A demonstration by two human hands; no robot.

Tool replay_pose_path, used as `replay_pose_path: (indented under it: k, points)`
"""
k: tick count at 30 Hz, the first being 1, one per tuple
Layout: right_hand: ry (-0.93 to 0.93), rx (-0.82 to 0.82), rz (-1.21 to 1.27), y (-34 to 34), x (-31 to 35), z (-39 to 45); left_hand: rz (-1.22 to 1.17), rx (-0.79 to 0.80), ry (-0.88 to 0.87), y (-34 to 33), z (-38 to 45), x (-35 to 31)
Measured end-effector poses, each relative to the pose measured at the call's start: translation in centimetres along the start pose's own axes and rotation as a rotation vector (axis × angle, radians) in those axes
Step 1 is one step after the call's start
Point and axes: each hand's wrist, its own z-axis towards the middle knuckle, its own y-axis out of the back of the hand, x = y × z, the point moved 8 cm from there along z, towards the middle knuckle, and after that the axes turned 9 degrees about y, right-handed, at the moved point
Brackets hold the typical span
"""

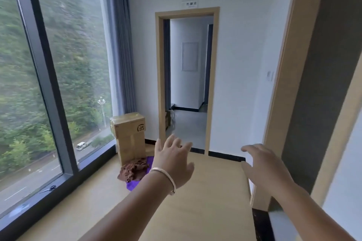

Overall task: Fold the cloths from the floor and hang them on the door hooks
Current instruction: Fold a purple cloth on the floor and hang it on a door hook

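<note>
A crumpled brown cloth (134, 170) lies on the wooden floor on top of a purple cloth (131, 184), next to a cardboard box. My left hand (172, 162), with a bracelet on the wrist, is raised in front of me, fingers spread and holding nothing; it partly covers the purple cloth. My right hand (264, 164) is also raised with relaxed fingers and holds nothing. Both hands are in the air, well short of the cloths. No door hooks are visible.
A tall cardboard box (129, 137) stands by the window (49, 76) and grey curtain (121, 45). An open doorway (188, 80) faces me. A wooden door frame (290, 76) is close on the right. Scissors (49, 189) lie on the window sill.
</note>
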Motion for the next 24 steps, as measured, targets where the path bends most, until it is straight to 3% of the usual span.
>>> replay_pose_path:
  k: [12, 24]
  points:
    - [-0.19, -0.06, 0.101, 1.0, 0.8, 4.2, -0.284, 0.072, -0.088, -1.1, 10.2, -1.3]
    - [-0.217, -0.04, 0.174, -4.3, -0.1, 10.1, -0.314, 0.217, -0.145, -7.9, 15.9, -2.0]
